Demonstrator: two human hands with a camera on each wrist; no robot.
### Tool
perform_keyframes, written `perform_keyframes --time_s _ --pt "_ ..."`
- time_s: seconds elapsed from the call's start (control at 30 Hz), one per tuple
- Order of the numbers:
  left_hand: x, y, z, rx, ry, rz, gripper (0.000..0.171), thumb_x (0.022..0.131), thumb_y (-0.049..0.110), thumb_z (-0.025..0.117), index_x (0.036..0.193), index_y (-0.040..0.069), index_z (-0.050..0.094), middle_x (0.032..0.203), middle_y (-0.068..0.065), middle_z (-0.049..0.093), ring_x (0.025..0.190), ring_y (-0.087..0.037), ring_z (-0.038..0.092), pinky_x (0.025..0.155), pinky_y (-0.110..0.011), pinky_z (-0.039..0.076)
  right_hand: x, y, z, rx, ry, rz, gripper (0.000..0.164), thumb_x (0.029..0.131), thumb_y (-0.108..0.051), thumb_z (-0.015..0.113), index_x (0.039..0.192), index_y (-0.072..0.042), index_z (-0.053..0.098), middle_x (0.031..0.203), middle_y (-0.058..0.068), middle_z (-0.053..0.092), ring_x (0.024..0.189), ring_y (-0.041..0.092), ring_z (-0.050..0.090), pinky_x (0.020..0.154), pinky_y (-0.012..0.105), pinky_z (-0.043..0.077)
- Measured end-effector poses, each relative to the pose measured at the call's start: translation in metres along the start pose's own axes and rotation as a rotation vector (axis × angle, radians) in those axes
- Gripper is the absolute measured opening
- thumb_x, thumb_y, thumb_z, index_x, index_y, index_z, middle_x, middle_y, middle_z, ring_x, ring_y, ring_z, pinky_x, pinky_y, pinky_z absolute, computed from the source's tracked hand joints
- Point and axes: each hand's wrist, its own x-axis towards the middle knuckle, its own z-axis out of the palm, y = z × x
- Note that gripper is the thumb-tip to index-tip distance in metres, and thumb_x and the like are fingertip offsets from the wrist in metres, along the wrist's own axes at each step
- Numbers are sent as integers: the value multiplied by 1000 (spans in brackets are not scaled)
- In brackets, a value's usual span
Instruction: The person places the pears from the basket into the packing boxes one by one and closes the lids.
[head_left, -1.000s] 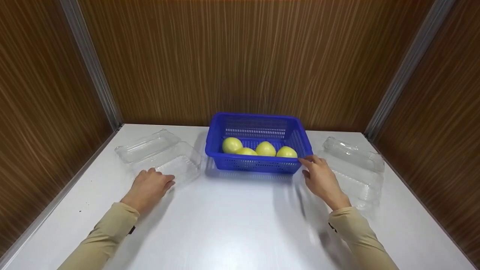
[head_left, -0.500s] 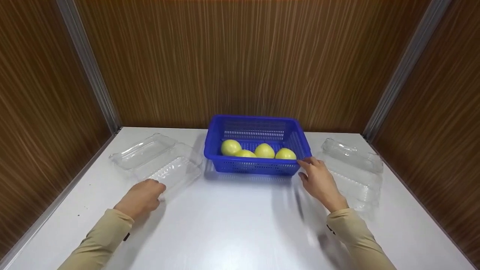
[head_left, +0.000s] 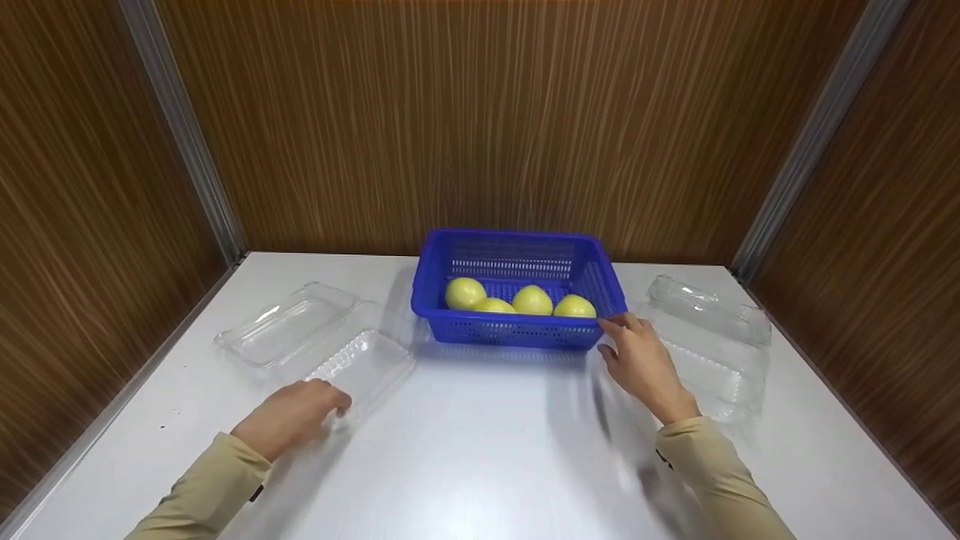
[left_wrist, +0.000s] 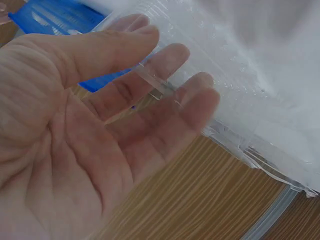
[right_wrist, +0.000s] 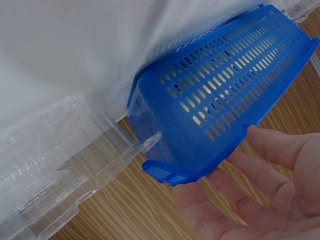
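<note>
Wood-grain brown panelling [head_left: 525, 112]: stands at the back and both sides. Glossy white flat counter [head_left: 480, 465]: carries all items below. Deep-blue rectangular slotted plastic basket [head_left: 517, 334]: one, at the far middle of the counter, mouth up. Clear thin plastic two-halved left container [head_left: 371, 360]: one, spread open on the counter to the left of the basket. Clear thin plastic two-halved right container [head_left: 709, 341]: one, likewise open, on the basket's other side. Right grip [head_left: 645, 367], a bare hand: grasping the basket rim at its front right corner; a light, steady hold there would probably serve best, without tipping the basket. Left grip [head_left: 292, 416], a bare hand: at the near edge of the left container, released, digits loosely bent; whether the fingertips press the plastic cannot be told. The present step looks like settling that container; gentle, even pressure near the edge should avoid buckling the thin wall, with both halves left flat. Pale yellow-green smooth round fruits [head_left: 532, 300]: four, inside the basket along its front side; likely to roll if the basket is jerked.
</note>
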Motion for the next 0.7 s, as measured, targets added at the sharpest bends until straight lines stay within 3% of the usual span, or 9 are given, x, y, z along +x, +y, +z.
perform_keyframes --time_s 0.1,0.33,0.47,0.6,0.7 --pt "-1 9 1 -24 1 28 27 72 -13 66 92 4 72 87 -11 72 80 -30 67 73 -41 55 0 -1 0 0 -7 9 39 89 -6 67 126 4 63 122 24 61 114 46 55 92 59 49" --pt "1 32 3 -26 38 107 26 78 -12 61 96 4 72 87 -10 71 78 -26 65 72 -35 54 0 -2 -1 -5 -19 20 39 89 -8 67 127 3 62 123 23 60 115 45 55 93 59 49" --pt "5 36 6 32 35 135 36 75 -11 67 104 10 71 83 -9 71 71 -24 65 62 -34 53 0 -2 -1 -9 -26 26 40 90 -8 67 127 3 62 124 23 60 116 45 54 94 59 48" --pt "6 27 8 117 87 71 42 72 -13 67 106 11 68 76 -11 66 63 -26 61 51 -36 50 0 -2 -1 -17 -22 28 40 89 -9 68 127 3 62 123 23 61 116 45 55 94 59 49" --pt "3 17 10 154 93 -8 32 73 -15 63 96 6 67 73 -13 62 62 -29 59 52 -39 50 -1 -2 0 -25 -10 16 40 89 -9 68 126 3 63 121 23 61 114 45 56 91 59 50"
